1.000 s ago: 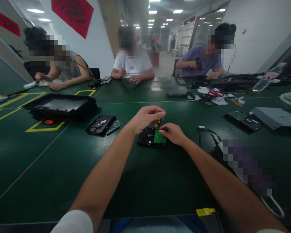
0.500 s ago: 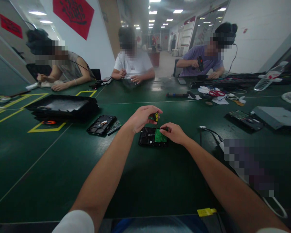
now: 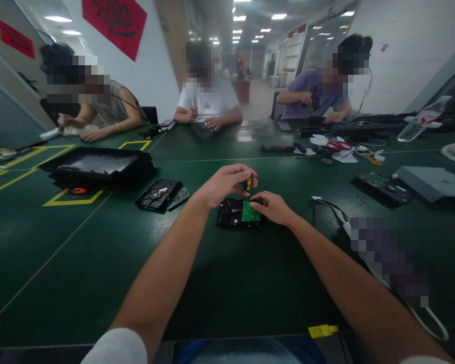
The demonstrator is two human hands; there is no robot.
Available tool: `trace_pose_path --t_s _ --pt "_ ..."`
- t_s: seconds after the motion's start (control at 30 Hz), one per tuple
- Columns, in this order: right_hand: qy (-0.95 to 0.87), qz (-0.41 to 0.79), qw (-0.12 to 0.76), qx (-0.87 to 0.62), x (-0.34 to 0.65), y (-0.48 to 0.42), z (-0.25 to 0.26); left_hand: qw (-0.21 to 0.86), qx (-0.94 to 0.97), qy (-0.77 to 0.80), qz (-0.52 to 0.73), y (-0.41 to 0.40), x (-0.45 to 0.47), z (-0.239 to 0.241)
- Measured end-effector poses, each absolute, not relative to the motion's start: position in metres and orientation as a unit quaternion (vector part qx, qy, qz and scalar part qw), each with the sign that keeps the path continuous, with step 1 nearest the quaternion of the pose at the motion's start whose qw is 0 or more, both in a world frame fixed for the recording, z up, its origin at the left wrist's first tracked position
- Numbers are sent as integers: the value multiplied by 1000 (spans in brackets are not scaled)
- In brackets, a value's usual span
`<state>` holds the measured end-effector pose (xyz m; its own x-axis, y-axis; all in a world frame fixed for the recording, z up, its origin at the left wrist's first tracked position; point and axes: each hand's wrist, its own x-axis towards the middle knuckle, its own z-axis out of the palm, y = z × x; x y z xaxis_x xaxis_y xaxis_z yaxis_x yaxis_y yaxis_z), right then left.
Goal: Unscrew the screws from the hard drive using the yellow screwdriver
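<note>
A black hard drive (image 3: 233,212) with a green circuit board (image 3: 249,213) lies on the green table (image 3: 98,263) in front of me. My left hand (image 3: 225,184) hovers just above it, fingers pinched round a small yellow-and-black screwdriver (image 3: 247,184) held upright. My right hand (image 3: 273,208) rests on the drive's right edge, fingers closed against the board beside the screwdriver's tip.
Another opened drive (image 3: 159,194) lies to the left beside a stack of black trays (image 3: 96,167). A circuit board (image 3: 379,183), a grey case (image 3: 432,183), cables (image 3: 329,207), red scissors (image 3: 337,146) and a bottle (image 3: 420,121) lie to the right. Three people work at the far side.
My left hand's fingers have turned the screwdriver's handle slightly above the drive. My right hand has stayed on the drive's edge.
</note>
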<state>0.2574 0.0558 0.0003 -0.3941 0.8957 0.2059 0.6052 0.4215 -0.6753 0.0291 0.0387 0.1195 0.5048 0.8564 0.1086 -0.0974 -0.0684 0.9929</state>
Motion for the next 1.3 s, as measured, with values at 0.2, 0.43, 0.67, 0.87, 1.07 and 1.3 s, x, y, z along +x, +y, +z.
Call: trace_pose_path --t_s 0.2,0.43,0.67,0.87,1.07,1.3 --pt "-797 256 293 -462 257 58 -3 535 643 364 410 39 33 120" --pt "-792 257 291 -472 256 58 -2 426 660 436 440 38 37 117" --pt "-792 255 286 -475 256 58 -2 529 646 370 407 38 31 122" --pt "-792 251 292 -473 256 58 -3 556 639 360 391 37 27 126" --pt "-788 259 291 -476 255 57 -2 493 664 391 403 35 31 124" --pt "-789 264 283 -477 255 56 2 395 656 463 447 31 44 120"
